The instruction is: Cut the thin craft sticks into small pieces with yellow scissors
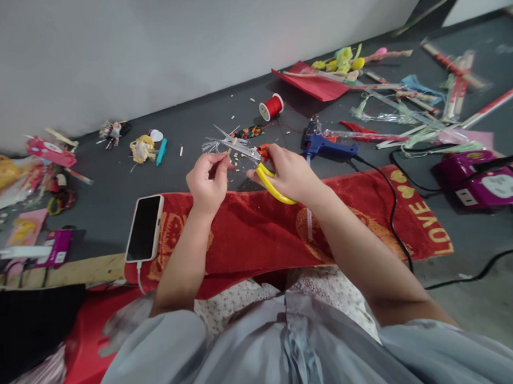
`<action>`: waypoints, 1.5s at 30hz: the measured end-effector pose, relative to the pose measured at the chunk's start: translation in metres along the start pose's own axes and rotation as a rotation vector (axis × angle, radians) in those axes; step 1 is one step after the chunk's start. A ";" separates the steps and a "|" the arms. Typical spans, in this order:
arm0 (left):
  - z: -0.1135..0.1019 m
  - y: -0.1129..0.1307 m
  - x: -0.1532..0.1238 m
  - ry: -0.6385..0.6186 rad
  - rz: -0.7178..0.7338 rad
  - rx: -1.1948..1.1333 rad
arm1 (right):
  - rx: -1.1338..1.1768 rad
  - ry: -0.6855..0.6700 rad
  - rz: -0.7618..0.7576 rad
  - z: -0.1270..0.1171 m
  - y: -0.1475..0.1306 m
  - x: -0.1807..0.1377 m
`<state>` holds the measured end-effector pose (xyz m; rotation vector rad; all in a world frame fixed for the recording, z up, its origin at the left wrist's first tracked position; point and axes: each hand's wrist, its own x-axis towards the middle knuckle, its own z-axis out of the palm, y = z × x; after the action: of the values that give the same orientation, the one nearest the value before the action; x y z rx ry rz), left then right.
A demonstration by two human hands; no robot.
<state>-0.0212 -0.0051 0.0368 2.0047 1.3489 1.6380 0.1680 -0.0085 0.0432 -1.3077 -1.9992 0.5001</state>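
Observation:
My right hand is closed around yellow-handled scissors, whose blades point left toward my other hand. My left hand pinches a small thin wooden stick at the blade tips. Both hands hover over the far edge of a red towel spread on the dark grey floor. Small cut wooden bits lie on the floor just beyond the hands.
A phone with a cable lies on the towel's left end. A blue glue gun, a red thread spool, red paper, craft sticks and a purple power strip lie to the right. Craft clutter fills the left.

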 end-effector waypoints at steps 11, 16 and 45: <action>-0.002 -0.003 0.001 -0.023 0.030 0.046 | -0.150 -0.077 0.064 -0.008 -0.008 0.001; -0.003 -0.003 0.003 -0.023 0.091 0.101 | -0.203 -0.120 0.089 -0.008 -0.009 0.001; 0.043 -0.003 -0.043 -0.493 -0.187 -0.205 | 0.402 -0.100 0.274 0.041 -0.014 0.005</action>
<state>0.0164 -0.0201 -0.0094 1.9207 1.0948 1.0563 0.1285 -0.0081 0.0257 -1.3203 -1.6847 1.0545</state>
